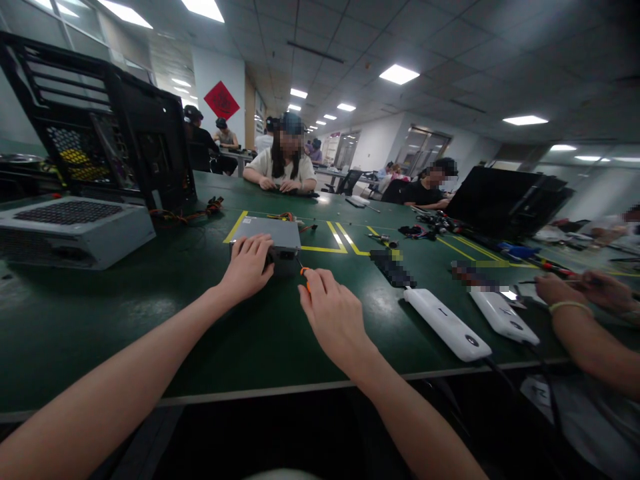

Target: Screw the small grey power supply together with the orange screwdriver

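Note:
A small grey computer power supply [274, 230] lies on the green table in front of me. My left hand [250, 265] grips its near left side, the fingers laid over the top and the thumb down along the front. In my right hand [330, 310] is a screwdriver [305, 271] with an orange handle, mostly hidden by the closed fingers. Its thin shaft points up to the lower right corner of the power supply; whether the tip sits in a screw is too small to tell. Coloured cables [286, 217] come out behind the unit.
At left stand a larger power supply [75, 230] and an open black computer case [113, 127]. Right of my hands lie a white power bank [447, 323] and a dark phone-like device [391, 268]. A co-worker's hands [570, 290] work at far right; another person [283, 163] sits opposite.

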Tool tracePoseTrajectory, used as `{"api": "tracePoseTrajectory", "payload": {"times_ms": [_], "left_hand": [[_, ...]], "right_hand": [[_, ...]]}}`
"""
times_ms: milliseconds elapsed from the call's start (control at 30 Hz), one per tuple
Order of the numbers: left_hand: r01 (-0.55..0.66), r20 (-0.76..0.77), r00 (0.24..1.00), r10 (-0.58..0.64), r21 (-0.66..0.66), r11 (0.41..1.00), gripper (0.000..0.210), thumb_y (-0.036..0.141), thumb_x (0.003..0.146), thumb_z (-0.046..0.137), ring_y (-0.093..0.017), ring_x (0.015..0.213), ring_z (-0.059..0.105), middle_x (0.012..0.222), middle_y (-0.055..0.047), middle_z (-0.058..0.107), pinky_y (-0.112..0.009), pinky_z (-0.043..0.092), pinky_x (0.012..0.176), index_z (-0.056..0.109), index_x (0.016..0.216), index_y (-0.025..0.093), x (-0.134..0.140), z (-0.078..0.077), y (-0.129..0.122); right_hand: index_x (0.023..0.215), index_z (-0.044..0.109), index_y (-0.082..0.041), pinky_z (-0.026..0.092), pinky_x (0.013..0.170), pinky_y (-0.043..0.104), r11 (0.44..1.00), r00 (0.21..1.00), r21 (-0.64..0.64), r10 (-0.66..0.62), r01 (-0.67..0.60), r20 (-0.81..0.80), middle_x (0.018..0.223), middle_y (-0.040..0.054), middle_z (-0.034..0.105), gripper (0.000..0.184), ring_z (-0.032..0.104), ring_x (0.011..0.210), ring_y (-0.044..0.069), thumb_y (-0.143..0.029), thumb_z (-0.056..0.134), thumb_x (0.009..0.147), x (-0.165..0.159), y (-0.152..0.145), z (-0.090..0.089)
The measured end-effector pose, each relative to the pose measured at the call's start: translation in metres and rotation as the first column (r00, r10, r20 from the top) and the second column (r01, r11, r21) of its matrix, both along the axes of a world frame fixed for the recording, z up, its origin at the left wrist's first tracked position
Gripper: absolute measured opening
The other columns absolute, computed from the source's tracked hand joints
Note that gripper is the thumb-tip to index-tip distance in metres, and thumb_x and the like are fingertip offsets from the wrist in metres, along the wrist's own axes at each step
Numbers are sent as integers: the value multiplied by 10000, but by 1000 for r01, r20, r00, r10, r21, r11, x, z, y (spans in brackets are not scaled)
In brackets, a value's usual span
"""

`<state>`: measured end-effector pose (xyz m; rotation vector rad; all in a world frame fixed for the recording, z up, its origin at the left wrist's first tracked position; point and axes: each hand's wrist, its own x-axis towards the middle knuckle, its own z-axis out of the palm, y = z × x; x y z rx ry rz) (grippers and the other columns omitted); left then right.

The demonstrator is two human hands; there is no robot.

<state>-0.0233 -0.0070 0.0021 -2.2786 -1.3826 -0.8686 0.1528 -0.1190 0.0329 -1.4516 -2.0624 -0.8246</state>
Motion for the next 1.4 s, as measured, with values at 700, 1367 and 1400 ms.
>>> {"api": "tracePoseTrajectory", "payload": {"times_ms": [700, 1367, 1400], "left_hand": [[132, -71, 989, -132, -16, 991, 401, 300, 855, 419, -264, 1250, 384, 1347, -123, 451, -445, 248, 1028, 443, 1233, 169, 31, 11, -3], [63, 43, 997, -64, 16, 998, 197, 297, 833, 545, -259, 1023, 468, 1102, -52, 578, -396, 342, 834, 559, 1018, 230, 46, 10, 17], [63, 41, 997, -64, 20, 998, 197, 301, 832, 549, -258, 1021, 468, 1104, -51, 579, -394, 340, 831, 561, 1015, 229, 46, 10, 18]], "right_hand": [[923, 558, -158, 343, 535, 255, 991, 989, 83, 100, -109, 110, 726, 23, 583, 209, 540, 589, 122, -283, 390, 934, 7, 12, 16], [1127, 538, -52, 461, 821, 344, 934, 653, -262, -357, 243, -668, 1004, 145, 627, 331, 603, 906, 194, -280, 436, 911, 180, 153, 23], [1141, 520, -56, 464, 831, 371, 919, 637, -284, -395, 274, -662, 1036, 145, 610, 337, 594, 932, 202, -293, 440, 916, 185, 159, 15]]}}
